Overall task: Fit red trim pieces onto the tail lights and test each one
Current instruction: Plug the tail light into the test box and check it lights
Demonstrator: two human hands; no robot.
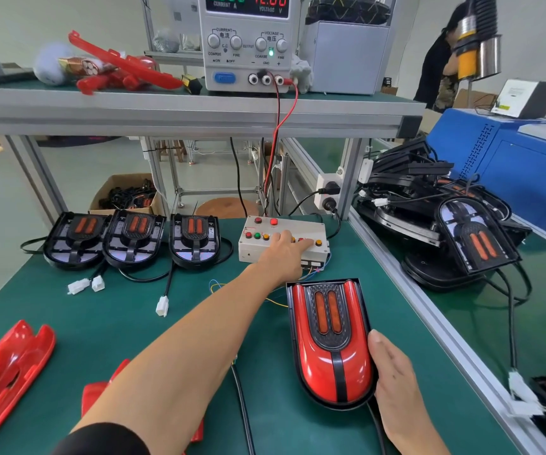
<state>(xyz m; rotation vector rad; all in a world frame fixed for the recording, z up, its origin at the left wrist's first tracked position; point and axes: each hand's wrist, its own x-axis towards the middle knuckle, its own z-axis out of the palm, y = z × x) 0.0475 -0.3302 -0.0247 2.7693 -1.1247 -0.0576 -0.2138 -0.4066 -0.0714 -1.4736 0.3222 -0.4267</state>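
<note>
A tail light with red trim fitted (330, 343) lies on the green mat in front of me. My right hand (393, 376) rests against its right side, thumb along the edge. My left hand (284, 254) reaches across to the white test box (281, 239), fingers stretched over its row of coloured buttons. Three black tail lights without trim (133, 238) stand in a row at the far left of the mat, their white plugs loose. Loose red trim pieces (5, 372) lie at the near left.
A power supply (248, 44) reading 12.00 V sits on the shelf above, with red trim pieces (124, 67) beside it. A heap of black tail lights (445, 224) fills the bench to the right. A person stands at the back right.
</note>
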